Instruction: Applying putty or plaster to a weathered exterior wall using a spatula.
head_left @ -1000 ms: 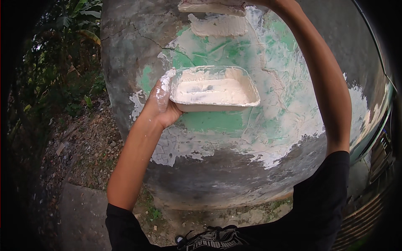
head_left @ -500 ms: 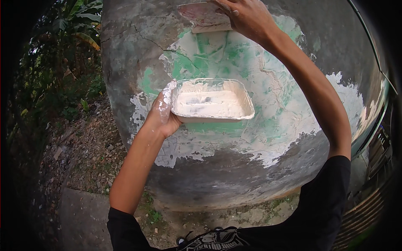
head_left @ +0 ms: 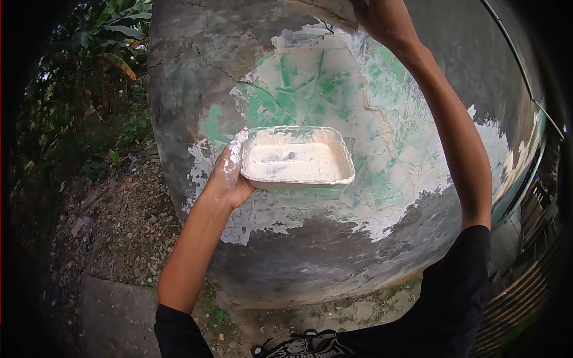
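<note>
My left hand (head_left: pixel 234 173), smeared with white putty, grips the left side of a clear plastic tub (head_left: pixel 345 167). Creamy white putty (head_left: pixel 307 156) coats the inside of the tub, which I hold in front of the wall. At the upper edge of the view, my right hand (head_left: pixel 385 27) is closed on a wide, flat putty spreader (head_left: pixel 325 13). Only the spreader's lower part shows, against the wall; its top and most of my fingers are out of the picture. Below it, the grey wall (head_left: pixel 286 256) carries patches of white putty (head_left: pixel 382 143) and green paint (head_left: pixel 262 101).
A crack (head_left: pixel 224 71) runs across the wall's upper left. A thin pipe (head_left: pixel 510 45) goes down the right side. Stony ground (head_left: pixel 128 221) and banana plants (head_left: pixel 113 42) lie to the left, with a concrete slab (head_left: pixel 122 316) at the lower left.
My right hand and the spreader have moved up and slightly right along the wall, partly out of view. The tub and my left hand sit a little lower in the view.
</note>
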`<state>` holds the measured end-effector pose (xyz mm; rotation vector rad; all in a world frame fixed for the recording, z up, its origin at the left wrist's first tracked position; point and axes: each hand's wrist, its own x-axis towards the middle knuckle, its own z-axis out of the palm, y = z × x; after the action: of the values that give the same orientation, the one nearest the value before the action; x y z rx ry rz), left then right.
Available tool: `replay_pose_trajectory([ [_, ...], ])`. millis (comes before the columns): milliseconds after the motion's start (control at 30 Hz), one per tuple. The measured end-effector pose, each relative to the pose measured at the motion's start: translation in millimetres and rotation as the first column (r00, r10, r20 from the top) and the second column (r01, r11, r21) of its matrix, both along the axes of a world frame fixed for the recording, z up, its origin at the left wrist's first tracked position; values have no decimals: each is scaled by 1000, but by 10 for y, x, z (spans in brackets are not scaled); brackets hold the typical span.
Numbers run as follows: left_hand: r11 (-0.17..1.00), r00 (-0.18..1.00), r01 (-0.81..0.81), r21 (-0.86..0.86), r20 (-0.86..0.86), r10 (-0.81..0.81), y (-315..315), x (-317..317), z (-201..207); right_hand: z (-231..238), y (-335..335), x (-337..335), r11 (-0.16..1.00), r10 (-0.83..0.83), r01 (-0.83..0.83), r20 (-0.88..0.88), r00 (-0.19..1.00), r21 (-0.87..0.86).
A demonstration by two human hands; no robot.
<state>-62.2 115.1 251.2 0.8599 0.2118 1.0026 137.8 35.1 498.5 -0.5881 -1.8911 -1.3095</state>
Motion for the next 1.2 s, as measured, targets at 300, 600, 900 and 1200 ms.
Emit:
replay_pose_trajectory([
  [300, 997, 996, -72, 0, -54, 72, -32, -141, -83, -1063, -101, -232, 836, 1, 80, 148, 989, -542],
  [600, 996, 997, -83, 30, -5, 83, -225, -116, -401, -1695, -222, -216, 607, -29, 59, 52, 998, -793],
  [900, 996, 996, -84, -42, -45, 82, -393, -53, -496, -1776, -192, -92, 550, -30, -10, -32, 999, -835],
  [1200, 995, 994, -104, -7, -37, 103, -325, 2, -360, -1699, -152, -35, 518, -26, -3, -20, 999, -856],
])
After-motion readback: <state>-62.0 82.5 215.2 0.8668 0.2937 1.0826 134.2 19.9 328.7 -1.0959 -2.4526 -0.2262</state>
